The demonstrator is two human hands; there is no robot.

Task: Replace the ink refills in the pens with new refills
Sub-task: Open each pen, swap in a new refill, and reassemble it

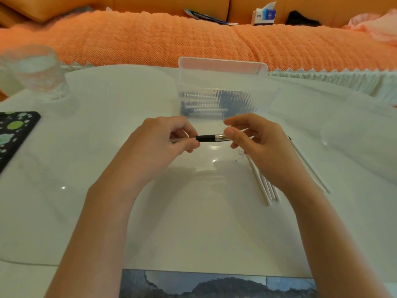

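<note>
An orange blanket (150, 39) covers the sofa along the far side. In front of it lies the white table (193, 222). At the table's far middle stands a clear plastic box (222, 67) with ribbed walls. Pens lie inside it, blurred by the plastic. A drinking glass (34, 72) stands at the far left, and a dark spotted object (15, 134) lies at the left edge.

Both hands meet just in front of the box. The left hand (159, 140) curls its fingers round one end of a pen (211, 138). The right hand (255, 140) pinches the clear barrel between thumb and fingers. The pen lies level between them, above the table, its black grip showing in the gap.

A few thin white refills (263, 186) lie side by side on the table under the right wrist. One more refill (309, 166) lies apart to their right.
</note>
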